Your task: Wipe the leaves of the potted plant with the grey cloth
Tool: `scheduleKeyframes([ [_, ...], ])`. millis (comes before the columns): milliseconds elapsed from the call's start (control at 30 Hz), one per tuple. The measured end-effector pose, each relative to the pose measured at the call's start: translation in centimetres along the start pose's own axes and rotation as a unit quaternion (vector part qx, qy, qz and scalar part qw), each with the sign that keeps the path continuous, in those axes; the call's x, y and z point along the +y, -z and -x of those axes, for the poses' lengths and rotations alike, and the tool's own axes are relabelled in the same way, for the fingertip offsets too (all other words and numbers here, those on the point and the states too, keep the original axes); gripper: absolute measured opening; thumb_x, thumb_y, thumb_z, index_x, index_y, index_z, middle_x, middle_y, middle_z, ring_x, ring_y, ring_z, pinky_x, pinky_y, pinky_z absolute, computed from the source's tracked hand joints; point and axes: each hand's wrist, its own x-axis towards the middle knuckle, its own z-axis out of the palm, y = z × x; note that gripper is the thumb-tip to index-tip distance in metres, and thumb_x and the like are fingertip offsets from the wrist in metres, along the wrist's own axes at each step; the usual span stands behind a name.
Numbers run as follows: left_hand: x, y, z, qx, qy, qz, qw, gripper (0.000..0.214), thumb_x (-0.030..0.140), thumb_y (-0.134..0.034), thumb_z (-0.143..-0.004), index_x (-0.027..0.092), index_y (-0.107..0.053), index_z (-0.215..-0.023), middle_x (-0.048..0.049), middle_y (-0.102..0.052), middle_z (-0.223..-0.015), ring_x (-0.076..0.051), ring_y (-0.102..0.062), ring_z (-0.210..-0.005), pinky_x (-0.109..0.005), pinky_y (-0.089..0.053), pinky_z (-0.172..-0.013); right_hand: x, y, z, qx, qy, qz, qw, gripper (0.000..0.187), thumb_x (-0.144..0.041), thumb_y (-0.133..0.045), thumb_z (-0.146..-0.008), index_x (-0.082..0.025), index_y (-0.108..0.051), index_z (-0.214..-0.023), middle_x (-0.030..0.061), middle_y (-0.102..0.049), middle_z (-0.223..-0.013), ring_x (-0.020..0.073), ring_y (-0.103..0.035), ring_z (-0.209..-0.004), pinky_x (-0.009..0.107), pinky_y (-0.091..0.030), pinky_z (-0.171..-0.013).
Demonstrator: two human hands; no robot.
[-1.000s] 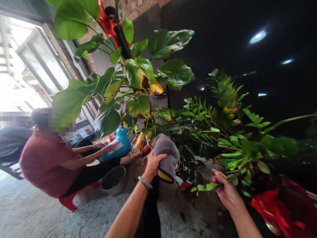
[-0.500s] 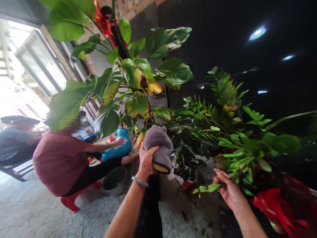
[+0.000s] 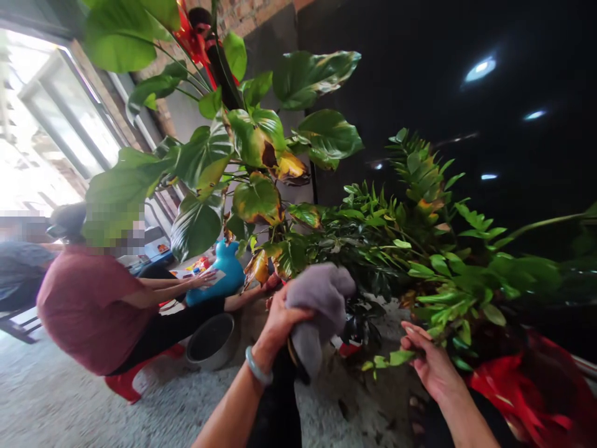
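My left hand (image 3: 280,320) is closed on a thick grey cloth (image 3: 321,311) with a dark-edged border, its folds bunched above and hanging below the fingers. A pale bangle (image 3: 258,367) circles that wrist. On the right, my right hand (image 3: 430,359) has its fingers curled around a stem of a leafy green potted plant (image 3: 448,277); a small leafy sprig (image 3: 387,361) sticks out on the left side of the fingers. Part of that grip is hidden. A tall plant (image 3: 261,199) with broad, partly browned leaves rises behind the cloth.
A person in a dark red shirt (image 3: 88,305) sits on a red stool (image 3: 125,379) at left, one hand on a blue gourd-shaped object (image 3: 226,274). A grey bucket (image 3: 212,342) stands nearby. Red wrapping (image 3: 522,386) lies at lower right, before a dark glossy wall (image 3: 420,81).
My left hand has moved slightly, and the cloth has swung right and down, its folds shifting. The right hand is nearly still. The seated person's arm has shifted on the blue object.
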Motion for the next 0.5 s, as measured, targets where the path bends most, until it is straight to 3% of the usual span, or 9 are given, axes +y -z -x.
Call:
scheduleKeyframes([
  [100,0.8,-0.7,-3.3,0.146,-0.028,0.097,0.984,0.052,0.022,-0.075,-0.046,0.016,-0.065,-0.097,-0.0001,-0.068,-0.076,-0.015,-0.061,-0.065,-0.028,-0.050,-0.066,0.2,-0.5,-0.1,0.004,-0.010,0.002,1.000,0.038,-0.031,-0.082,-0.038,-0.021,-0.068,-0.071,-0.0021,-0.061,-0.048,0.0145,-0.054,-0.045,0.023,-0.038,-0.041],
  [167,-0.3,-1.5,-4.1,0.180,0.017,0.126,0.975,0.049,0.021,-0.075,-0.045,0.015,-0.064,-0.093,-0.0010,-0.068,-0.076,-0.015,-0.062,-0.065,-0.029,-0.051,-0.067,0.4,-0.7,-0.2,-0.005,-0.007,-0.006,1.000,0.038,-0.030,-0.083,-0.038,-0.021,-0.067,-0.072,-0.0017,-0.063,-0.051,0.0162,-0.057,-0.049,0.025,-0.043,-0.043],
  [233,-2.2,-2.2,-3.2,0.133,0.087,0.116,0.980,0.046,0.021,-0.075,-0.043,0.015,-0.064,-0.087,-0.0021,-0.068,-0.073,-0.017,-0.062,-0.064,-0.031,-0.051,-0.065,0.6,-0.7,-0.2,-0.019,0.002,-0.013,1.000,0.038,-0.028,-0.083,-0.039,-0.021,-0.067,-0.073,-0.0016,-0.063,-0.053,0.0177,-0.059,-0.052,0.028,-0.047,-0.045],
  [333,-3.9,-2.4,-0.2,-0.032,0.124,0.065,0.990,0.049,0.019,-0.076,-0.039,0.014,-0.068,-0.087,-0.0010,-0.068,-0.071,-0.018,-0.060,-0.066,-0.029,-0.048,-0.064,0.7,-0.4,-0.2,-0.039,-0.007,-0.003,0.999,0.039,-0.027,-0.084,-0.040,-0.020,-0.067,-0.074,-0.0013,-0.062,-0.053,0.0182,-0.058,-0.050,0.029,-0.048,-0.045],
  [400,-3.2,-2.2,1.3,-0.098,0.110,0.022,0.989,0.055,0.014,-0.078,-0.034,0.013,-0.070,-0.089,0.0009,-0.067,-0.071,-0.016,-0.058,-0.068,-0.025,-0.045,-0.065,0.6,-0.2,-0.1,-0.044,-0.011,0.004,0.999,0.041,-0.028,-0.085,-0.039,-0.020,-0.067,-0.075,-0.0012,-0.062,-0.052,0.0182,-0.058,-0.050,0.029,-0.047,-0.045],
  [500,-0.2,-2.3,1.0,-0.083,0.038,0.006,0.996,0.062,0.013,-0.079,-0.034,0.014,-0.070,-0.095,0.0013,-0.067,-0.075,-0.016,-0.057,-0.072,-0.024,-0.045,-0.068,0.3,-0.1,0.1,-0.036,-0.008,0.007,0.999,0.043,-0.030,-0.085,-0.037,-0.019,-0.068,-0.074,0.0006,-0.065,-0.053,0.0180,-0.059,-0.051,0.026,-0.045,-0.045],
])
